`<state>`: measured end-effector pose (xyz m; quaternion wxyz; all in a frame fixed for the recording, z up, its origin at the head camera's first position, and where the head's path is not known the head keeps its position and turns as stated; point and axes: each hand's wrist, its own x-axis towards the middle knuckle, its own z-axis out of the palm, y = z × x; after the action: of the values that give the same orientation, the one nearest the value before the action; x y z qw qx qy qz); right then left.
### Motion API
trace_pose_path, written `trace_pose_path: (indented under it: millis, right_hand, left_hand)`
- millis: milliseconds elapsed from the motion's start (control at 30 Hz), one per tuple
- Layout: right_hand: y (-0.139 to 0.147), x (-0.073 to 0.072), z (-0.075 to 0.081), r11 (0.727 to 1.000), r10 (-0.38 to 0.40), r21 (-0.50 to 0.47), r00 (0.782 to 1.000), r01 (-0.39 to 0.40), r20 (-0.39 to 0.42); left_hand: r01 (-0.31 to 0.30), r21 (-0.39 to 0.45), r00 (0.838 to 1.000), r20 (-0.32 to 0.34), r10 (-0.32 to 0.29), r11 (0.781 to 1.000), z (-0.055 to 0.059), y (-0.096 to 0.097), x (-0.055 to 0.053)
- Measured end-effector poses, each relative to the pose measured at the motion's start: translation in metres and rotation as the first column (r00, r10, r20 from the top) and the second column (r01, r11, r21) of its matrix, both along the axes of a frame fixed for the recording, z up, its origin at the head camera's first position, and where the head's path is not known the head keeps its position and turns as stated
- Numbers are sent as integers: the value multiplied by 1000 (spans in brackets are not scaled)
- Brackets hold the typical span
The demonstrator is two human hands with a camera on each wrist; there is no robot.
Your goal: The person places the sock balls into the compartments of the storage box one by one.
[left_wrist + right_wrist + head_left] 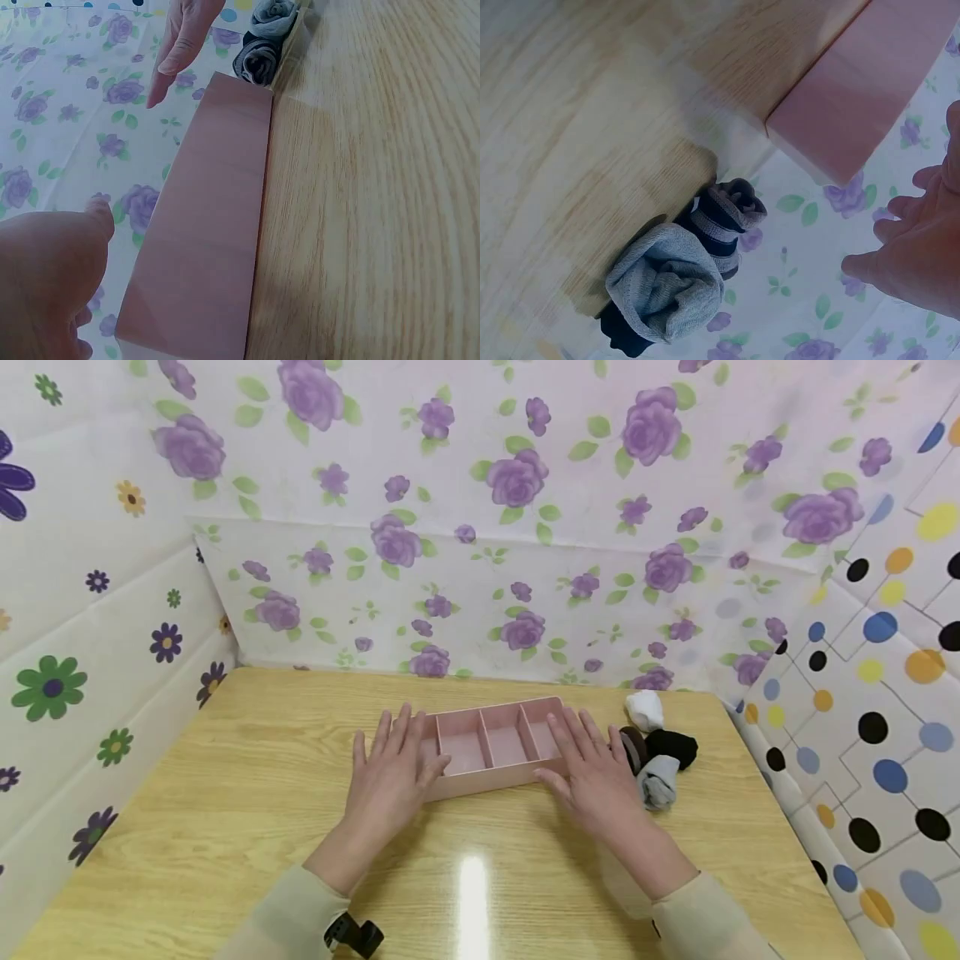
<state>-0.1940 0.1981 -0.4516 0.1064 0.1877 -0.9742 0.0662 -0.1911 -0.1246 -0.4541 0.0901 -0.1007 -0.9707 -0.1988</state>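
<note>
A pink box with several compartments [495, 777] lies at a slight slant on the table, its visible compartments bare. My left hand [384, 781], fingers straight, overlaps the box's left end in the head view. Over the right end is my right hand [603, 785], its fingers spread and holding nothing. Both wrist views show the box's long front wall [202, 202], with the hands raised about the level of its top. Right of the box sit rolled socks: a white one [645, 710], a black one [672, 748], a grey one [658, 782] and a striped one [718, 229].
The wooden table [262, 810] meets a flowered cloth [480, 593] at the back. Patterned sheets stand along both sides, a dotted one [873, 760] on the right. A black device [354, 935] is strapped at the left wrist.
</note>
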Motion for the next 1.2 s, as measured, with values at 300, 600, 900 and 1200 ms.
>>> trace_pose_path:
  millis: [300,600,900,1200]
  right_hand:
    - [2,-8,0,1000,-13,-15,999,14,42]
    - [3,-16,-4,1000,-7,-30,997,9,82]
    - [3,-21,-7,999,-6,-42,997,10,82]
    - [4,-26,-12,999,1,-54,995,4,97]
  left_hand:
    - [-15,-1,1000,0,15,1000,-5,0,1]
    - [-23,16,1000,15,23,1000,-12,0,2]
    - [-37,50,999,29,36,998,-17,0,1]
    - [-39,47,999,38,37,998,-21,2,-1]
